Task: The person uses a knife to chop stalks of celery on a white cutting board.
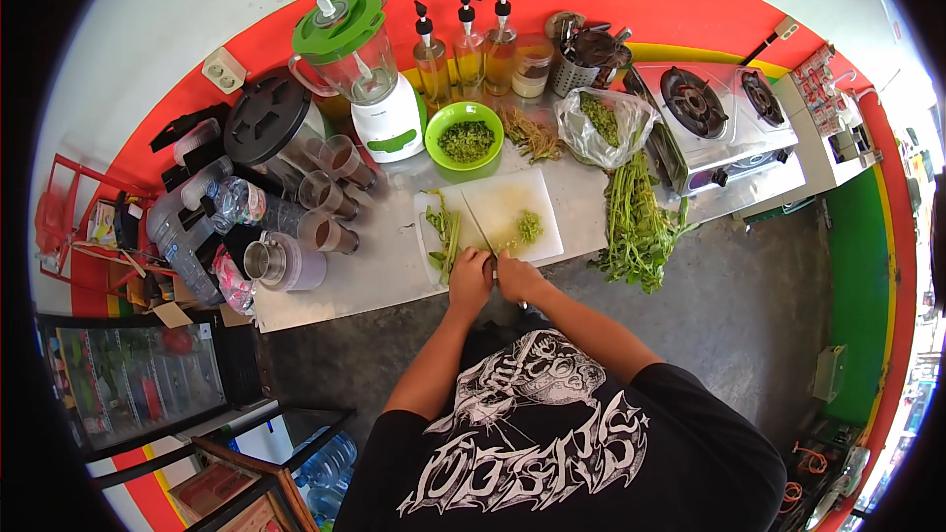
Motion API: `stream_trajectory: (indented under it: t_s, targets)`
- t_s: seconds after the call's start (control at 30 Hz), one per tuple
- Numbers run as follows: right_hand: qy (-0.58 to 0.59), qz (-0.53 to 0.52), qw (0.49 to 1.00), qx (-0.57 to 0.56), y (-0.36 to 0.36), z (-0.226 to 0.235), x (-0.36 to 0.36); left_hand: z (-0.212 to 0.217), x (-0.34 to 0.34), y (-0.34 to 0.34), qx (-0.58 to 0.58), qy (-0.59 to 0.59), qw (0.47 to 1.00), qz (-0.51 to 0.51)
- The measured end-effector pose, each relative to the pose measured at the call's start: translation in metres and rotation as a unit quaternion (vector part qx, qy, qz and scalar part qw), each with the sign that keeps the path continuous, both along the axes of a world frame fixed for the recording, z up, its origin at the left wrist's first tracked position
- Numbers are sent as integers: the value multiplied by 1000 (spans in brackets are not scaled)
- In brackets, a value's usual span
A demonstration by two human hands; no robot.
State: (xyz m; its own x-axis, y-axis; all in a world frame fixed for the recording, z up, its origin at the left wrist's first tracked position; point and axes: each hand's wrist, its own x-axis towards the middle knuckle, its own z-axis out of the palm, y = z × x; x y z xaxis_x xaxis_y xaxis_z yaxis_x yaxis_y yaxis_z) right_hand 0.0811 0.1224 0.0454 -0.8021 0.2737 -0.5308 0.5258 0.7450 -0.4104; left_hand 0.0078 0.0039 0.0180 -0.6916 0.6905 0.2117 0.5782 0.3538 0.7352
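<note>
Both hands meet at the near edge of a white cutting board (540,199). My right hand (516,278) is closed round the handle of a knife (477,217), whose blade points away across the board. Close against the knife's near end is my left hand (470,278), its fingers curled; what they hold is hidden. Left of the blade lie uncut green stalks (444,234). A small heap of chopped greens (529,227) sits to its right. Behind the board stands a lime-green bowl (464,169) of chopped greens (466,141).
A leafy bunch (636,222) hangs over the counter's front edge, near a plastic bag (603,128) of greens. At the right stands a gas stove (724,123). Pump bottles (469,54) and a blender (379,103) line the back; dark-filled cups (327,199) and a flask (296,263) stand left.
</note>
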Motion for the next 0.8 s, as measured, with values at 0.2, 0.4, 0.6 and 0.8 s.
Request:
stream_trajectory:
  t_s: [0.2, 0.4, 0.6, 0.8]
  targets:
    - [33, -52, 998, -25, 0, 2, 14, -6, 1, 0, 10, 16, 1000, 11]
    - [42, -120, 992, 16, 32, -8, 29, -3, -7, 17, -18, 45, 998, 32]
    - [63, -142, 987, 42, 42, -3, 32, -4, -19, 34, -32, 24, 999, 27]
    - [71, -80, 994, 5, 25, -2, 23, -7, -13, 29, -16, 56, 998, 1]
